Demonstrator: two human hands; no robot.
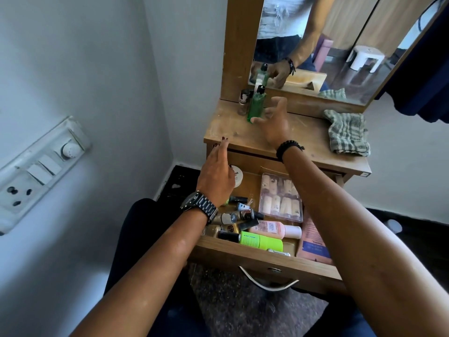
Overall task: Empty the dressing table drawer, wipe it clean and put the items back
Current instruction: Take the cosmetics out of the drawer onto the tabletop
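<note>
On the wooden desk [243, 136] below the mirror [340, 45], your right hand [273, 125] is hovering beside the tall green plastic bottle with a black cap [257, 104], fingers [279, 103] spread wide and holding nothing; whether the thumb is touching the bottle is unclear. Your left hand [217, 176] is hanging over the open wooden drawer [262, 260], fingers straight and empty. Small bottles, a lime-green tube [261, 241] and a clear plastic case [281, 197] are lying in the drawer. A green checked cloth [347, 132] is sitting crumpled on the desk's right side.
</note>
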